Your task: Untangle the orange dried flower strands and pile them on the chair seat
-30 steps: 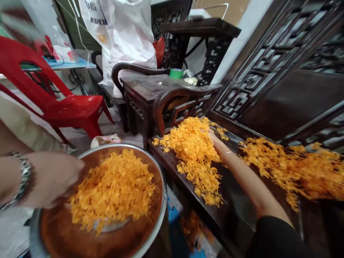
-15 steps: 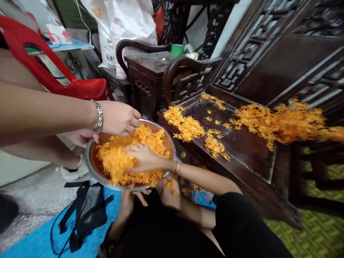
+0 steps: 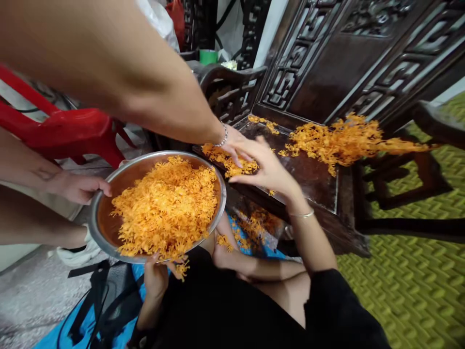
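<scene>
A wide metal bowl (image 3: 95,228) is heaped with small orange flower-like pieces (image 3: 169,203). My left hand (image 3: 156,278) grips the bowl's near rim from below, its fingers partly hidden, with a few pieces hanging beside it. My right hand (image 3: 271,167) is open above the dark wooden bench, thumb and fingers spread and holding nothing. Close against its fingers is a co-worker's hand (image 3: 236,145) with a silver bracelet, over a pile of the same pieces (image 3: 240,167). The co-worker's other hand (image 3: 83,188) holds the bowl's left rim.
A larger orange heap (image 3: 337,140) spreads across the carved wooden bench (image 3: 316,182) and past its armrest side. More pieces lie on the floor (image 3: 257,223) beside my legs. A red plastic chair (image 3: 72,131) stands at left; a black strapped bag (image 3: 112,286) rests on blue sheeting.
My right hand has left the bowl and moved right, over the bench. The co-worker's braceleted hand has also gone from the bowl to the bench. The bowl appears lower and further left.
</scene>
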`<move>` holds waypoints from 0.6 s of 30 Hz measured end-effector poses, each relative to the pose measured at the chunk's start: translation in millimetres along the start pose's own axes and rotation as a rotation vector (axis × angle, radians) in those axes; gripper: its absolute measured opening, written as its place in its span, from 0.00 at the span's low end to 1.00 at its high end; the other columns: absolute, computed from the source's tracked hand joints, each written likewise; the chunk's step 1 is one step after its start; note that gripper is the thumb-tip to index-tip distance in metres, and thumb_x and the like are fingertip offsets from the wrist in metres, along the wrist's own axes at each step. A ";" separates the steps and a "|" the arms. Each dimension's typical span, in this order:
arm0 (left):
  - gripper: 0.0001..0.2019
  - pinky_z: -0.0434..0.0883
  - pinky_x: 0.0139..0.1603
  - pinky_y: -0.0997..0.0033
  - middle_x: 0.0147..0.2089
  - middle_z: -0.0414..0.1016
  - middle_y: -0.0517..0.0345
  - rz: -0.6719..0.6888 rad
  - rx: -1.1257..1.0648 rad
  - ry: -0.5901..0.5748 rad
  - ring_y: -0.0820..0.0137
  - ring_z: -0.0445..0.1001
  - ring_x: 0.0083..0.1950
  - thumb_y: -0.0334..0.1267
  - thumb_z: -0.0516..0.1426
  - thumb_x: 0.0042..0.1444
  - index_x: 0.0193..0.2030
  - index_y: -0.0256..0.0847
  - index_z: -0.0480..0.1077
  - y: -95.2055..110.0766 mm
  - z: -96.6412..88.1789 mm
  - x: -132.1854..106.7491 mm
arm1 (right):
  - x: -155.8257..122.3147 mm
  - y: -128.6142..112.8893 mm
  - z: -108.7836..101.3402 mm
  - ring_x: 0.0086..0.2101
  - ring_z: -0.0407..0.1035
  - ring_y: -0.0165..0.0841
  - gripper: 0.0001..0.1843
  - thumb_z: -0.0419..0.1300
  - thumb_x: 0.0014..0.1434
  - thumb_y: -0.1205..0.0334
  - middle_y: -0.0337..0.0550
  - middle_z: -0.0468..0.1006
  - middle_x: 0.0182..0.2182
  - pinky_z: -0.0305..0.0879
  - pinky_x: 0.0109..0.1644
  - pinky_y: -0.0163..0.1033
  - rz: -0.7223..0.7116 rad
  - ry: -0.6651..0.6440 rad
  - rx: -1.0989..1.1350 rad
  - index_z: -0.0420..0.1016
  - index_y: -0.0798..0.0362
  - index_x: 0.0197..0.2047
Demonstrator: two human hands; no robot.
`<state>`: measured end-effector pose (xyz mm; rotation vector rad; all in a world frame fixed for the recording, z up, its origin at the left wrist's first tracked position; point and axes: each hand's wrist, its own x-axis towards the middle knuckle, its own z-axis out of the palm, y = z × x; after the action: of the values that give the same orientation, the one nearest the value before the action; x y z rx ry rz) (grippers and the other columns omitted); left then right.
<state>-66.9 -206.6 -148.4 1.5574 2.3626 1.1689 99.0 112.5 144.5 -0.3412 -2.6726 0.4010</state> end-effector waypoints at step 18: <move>0.35 0.75 0.36 0.49 0.10 0.57 0.62 -0.314 -0.377 0.162 0.59 0.81 0.36 0.38 0.24 0.62 0.42 0.39 0.73 42.6 -29.8 29.2 | -58.5 57.5 90.5 0.50 0.62 0.50 0.20 0.42 0.67 0.64 0.62 0.70 0.47 0.62 0.53 0.59 0.539 0.273 -0.273 0.69 0.63 0.52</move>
<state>-62.2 -190.9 -91.1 0.9684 2.1967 1.5892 121.7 128.2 25.5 -1.1239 -2.3349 0.1236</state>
